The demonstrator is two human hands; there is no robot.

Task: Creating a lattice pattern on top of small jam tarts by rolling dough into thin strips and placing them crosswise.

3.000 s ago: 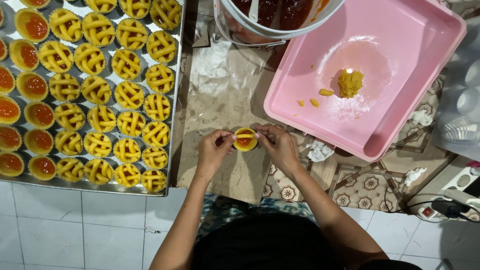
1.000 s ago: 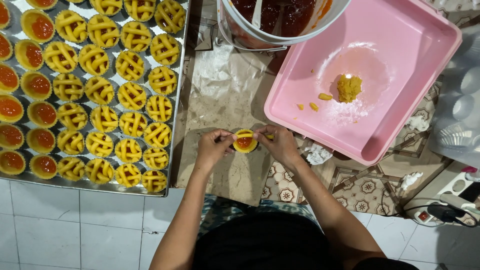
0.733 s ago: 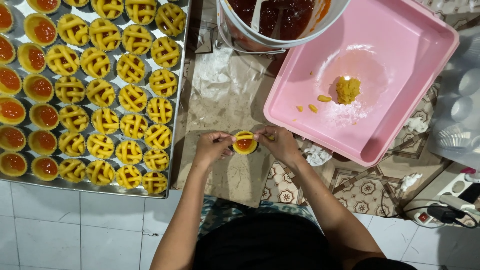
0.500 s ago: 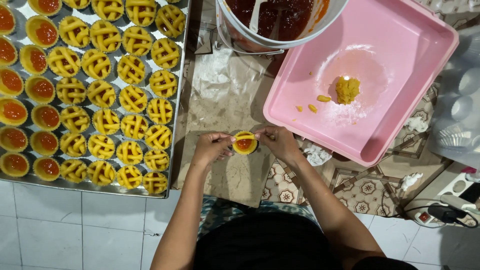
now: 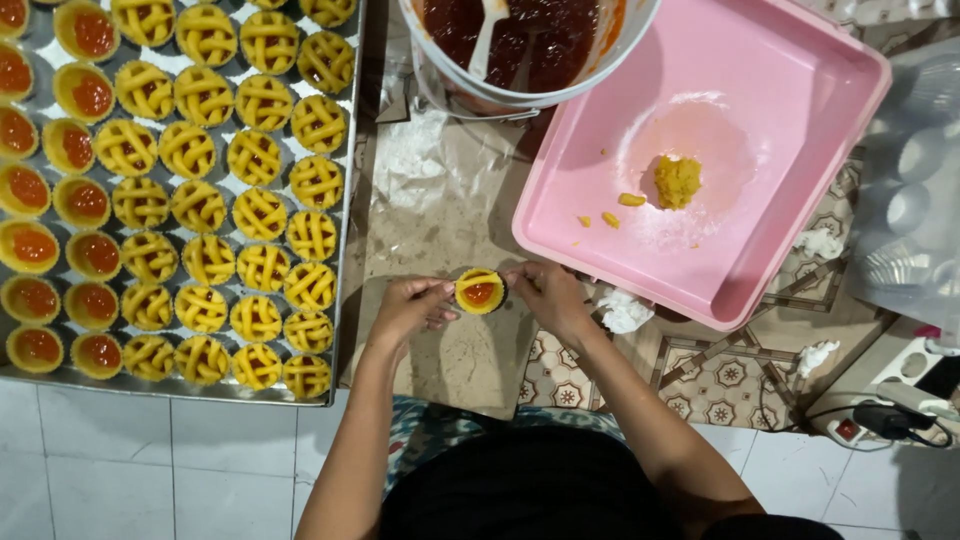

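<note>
Board: we see a brown board (image 5: 455, 355) lying just in front of our lap, so the tart has a flat place close under our hands.

Tart: a small yellow tart (image 5: 480, 291) with red jam sits at the board's far edge, between our two hands; one dough strip already crosses its top.

Left hand: our left hand (image 5: 408, 307) curls partly closed, fingertips touching the tart's left rim, which looks to us like a way of steadying it.

Right hand: our right hand (image 5: 550, 296) is likewise half closed, thumb and forefinger pinched at the tart's right edge, seemingly on the end of the strip; we cannot tell whether it grips the strip or only presses it.

Metal tray: to the left lies a metal tray (image 5: 352, 200) filled in rows, within easy reach of the left hand. The lattice-topped tarts (image 5: 262, 268) take up its right columns, the open jam-filled tarts (image 5: 36, 245) its left edge, so finished and unfinished stay apart.

Pink tray: farther right, a pink tray (image 5: 800, 150) carries a lump of yellow dough (image 5: 677, 182) and a few crumbs, near the right hand that we judge draws strips from it.

Bucket: farthest off, a white bucket (image 5: 520, 95) of red jam stands between the trays, a white spoon (image 5: 483, 45) left standing in it.
</note>
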